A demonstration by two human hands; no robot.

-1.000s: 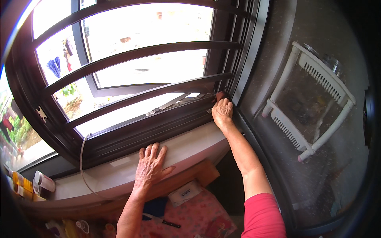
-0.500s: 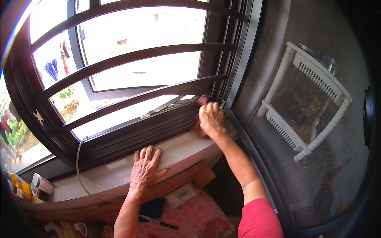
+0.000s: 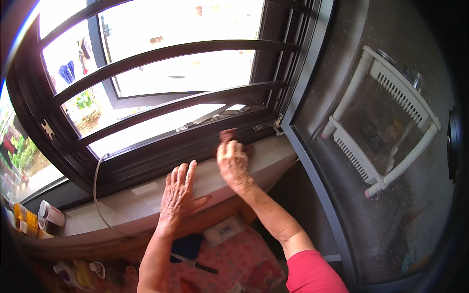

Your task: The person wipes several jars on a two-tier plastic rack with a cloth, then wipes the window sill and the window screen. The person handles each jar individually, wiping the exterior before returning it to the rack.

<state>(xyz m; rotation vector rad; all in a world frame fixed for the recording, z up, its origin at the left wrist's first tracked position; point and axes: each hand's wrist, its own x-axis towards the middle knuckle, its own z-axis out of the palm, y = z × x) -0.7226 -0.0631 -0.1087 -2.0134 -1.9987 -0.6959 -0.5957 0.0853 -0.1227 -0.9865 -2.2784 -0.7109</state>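
My right hand is closed round a reddish-brown cloth, pressed against the lower rail of the dark window frame. Only part of the cloth shows past the fingers. To its left, my left hand lies flat on the pale windowsill with its fingers stretched out, holding nothing. Above both hands, dark curved bars cross the window. A metal hinge arm sits on the frame behind them.
A dusty glass pane in a grey frame stands at the right; a white plastic rack shows through it. A thin cable hangs over the sill. Jars stand far left. Below, a knife lies on a pink patterned cloth.
My right hand has moved left along the frame with the cloth, away from the window corner. My left hand stays on the sill. The view has shifted slightly.
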